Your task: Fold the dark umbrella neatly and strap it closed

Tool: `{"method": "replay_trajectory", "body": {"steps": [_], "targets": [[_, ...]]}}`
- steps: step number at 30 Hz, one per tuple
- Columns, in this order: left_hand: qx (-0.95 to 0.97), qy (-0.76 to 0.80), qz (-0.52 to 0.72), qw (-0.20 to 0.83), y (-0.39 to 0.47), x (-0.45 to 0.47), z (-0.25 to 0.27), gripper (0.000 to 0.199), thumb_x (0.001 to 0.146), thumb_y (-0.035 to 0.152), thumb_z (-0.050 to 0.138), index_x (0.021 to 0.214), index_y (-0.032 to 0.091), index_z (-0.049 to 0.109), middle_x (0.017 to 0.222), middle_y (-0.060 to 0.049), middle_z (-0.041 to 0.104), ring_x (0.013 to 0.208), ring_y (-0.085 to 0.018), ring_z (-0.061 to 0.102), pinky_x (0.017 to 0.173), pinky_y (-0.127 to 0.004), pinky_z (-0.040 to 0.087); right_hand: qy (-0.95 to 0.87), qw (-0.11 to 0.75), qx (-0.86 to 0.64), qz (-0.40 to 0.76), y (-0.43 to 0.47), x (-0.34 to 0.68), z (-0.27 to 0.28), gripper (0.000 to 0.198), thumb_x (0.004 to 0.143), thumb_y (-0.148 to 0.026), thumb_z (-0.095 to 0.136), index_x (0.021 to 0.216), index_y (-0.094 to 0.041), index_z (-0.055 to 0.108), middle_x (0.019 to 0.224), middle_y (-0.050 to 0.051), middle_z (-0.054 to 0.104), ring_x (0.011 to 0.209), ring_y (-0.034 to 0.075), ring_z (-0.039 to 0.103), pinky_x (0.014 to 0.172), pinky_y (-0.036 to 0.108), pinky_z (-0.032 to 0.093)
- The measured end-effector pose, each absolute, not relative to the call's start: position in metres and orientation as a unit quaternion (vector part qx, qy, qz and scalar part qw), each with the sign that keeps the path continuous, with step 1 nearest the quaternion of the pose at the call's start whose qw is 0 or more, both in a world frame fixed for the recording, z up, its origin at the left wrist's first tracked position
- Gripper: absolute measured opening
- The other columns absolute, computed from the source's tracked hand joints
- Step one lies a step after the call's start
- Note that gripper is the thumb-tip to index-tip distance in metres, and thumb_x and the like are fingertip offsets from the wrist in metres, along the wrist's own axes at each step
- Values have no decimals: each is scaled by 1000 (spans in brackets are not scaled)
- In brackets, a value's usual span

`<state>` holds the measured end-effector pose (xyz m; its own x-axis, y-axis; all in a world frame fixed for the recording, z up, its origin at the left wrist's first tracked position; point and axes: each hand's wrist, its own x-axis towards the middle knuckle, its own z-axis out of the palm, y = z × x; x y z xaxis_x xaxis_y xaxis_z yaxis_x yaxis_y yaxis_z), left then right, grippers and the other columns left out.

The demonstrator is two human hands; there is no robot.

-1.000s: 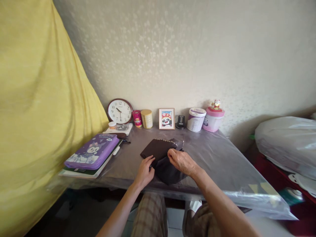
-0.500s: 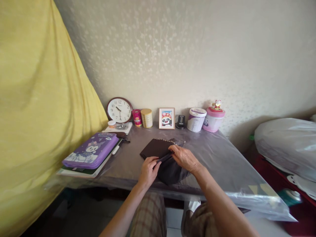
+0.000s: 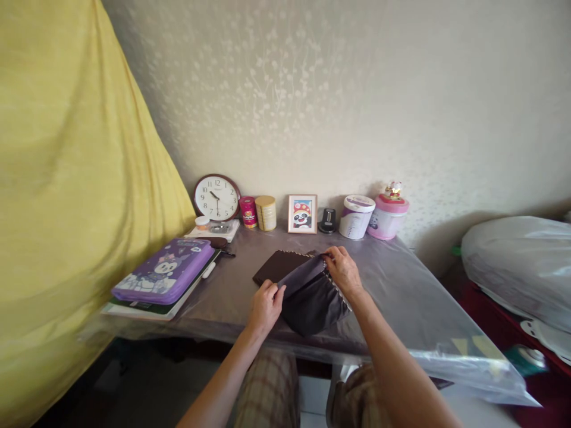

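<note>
A dark, bag-like cloth [image 3: 307, 309] with a black-and-white trim is stretched between my hands over the front of the table. My left hand [image 3: 267, 303] pinches its near-left edge between thumb and fingers. At the upper right edge, beside the trim, my right hand [image 3: 342, 270] grips the cloth. A paler grey band of the fabric shows between the two grips. Behind my left hand lies a flat, folded dark piece [image 3: 279, 266] with similar trim on its far edge; whether it joins the held cloth is hidden.
On the left, a purple case [image 3: 167, 270] sits on books. Along the wall stand a round clock [image 3: 217, 198], a pink can [image 3: 248, 213], a yellow can [image 3: 266, 214], a framed panda picture [image 3: 302, 214] and two tubs [image 3: 357, 217]. A yellow curtain [image 3: 66, 178] hangs at left.
My right hand has moved right and slightly up, pulling the cloth's edge taut. The grey band and more of the trim now show. My left hand has shifted only slightly.
</note>
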<state>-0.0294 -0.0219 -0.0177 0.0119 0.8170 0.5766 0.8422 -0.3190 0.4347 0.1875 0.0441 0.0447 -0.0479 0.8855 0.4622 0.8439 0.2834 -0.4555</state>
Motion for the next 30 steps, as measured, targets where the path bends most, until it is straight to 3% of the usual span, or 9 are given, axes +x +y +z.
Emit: {"method": "replay_trajectory", "body": {"steps": [5,10,15,20,23,27,30], "targets": [[-689,-625,-365,35,-11,-40,-22,29,88,31,45,64,18,56,68,-2,57,62,-13,55,58,-23,35,-682,372,-611,154,59,161,34,14,87,-31,40,94,-25,50,65,-4,63,57,12,61,57,21,41],[-675,-663,-324,29,-2,-48,-30,27,87,31,46,65,18,56,71,-3,59,65,-14,56,59,-24,34,-709,351,-594,146,70,142,21,12,87,-26,40,96,-24,46,84,1,69,81,16,64,69,24,42],[-673,-680,-291,-14,-1,-54,-33,24,87,31,43,72,19,56,75,-4,61,70,-17,58,60,-25,33,-750,287,-581,132,77,132,8,18,86,-22,42,104,-22,43,94,3,68,88,18,63,73,26,42],[-652,-710,-244,-106,-9,-56,-31,42,84,55,36,75,19,54,70,-7,63,70,-21,60,57,-27,34,-773,244,-570,134,79,126,0,31,78,-16,51,108,-18,43,102,8,66,97,19,61,81,29,42],[-667,-704,-215,-119,-14,-53,-29,47,74,63,48,80,17,55,80,-11,65,79,-25,61,60,-28,36,-787,224,-560,129,76,123,0,36,76,-14,52,111,-16,43,106,12,64,101,21,59,87,31,40],[-666,-707,-199,-130,-13,-50,-25,41,69,55,59,80,16,58,85,-16,66,86,-29,61,65,-31,40,-796,218,-550,129,72,123,2,45,76,-12,51,120,-15,38,111,11,63,104,20,57,91,31,38],[-622,-700,-243,-253,-10,-48,-19,36,65,51,64,73,16,58,76,-13,66,77,-26,63,62,-29,41,-788,232,-555,129,72,130,4,50,78,-13,50,125,-15,33,117,10,59,107,18,55,93,30,38]]}}
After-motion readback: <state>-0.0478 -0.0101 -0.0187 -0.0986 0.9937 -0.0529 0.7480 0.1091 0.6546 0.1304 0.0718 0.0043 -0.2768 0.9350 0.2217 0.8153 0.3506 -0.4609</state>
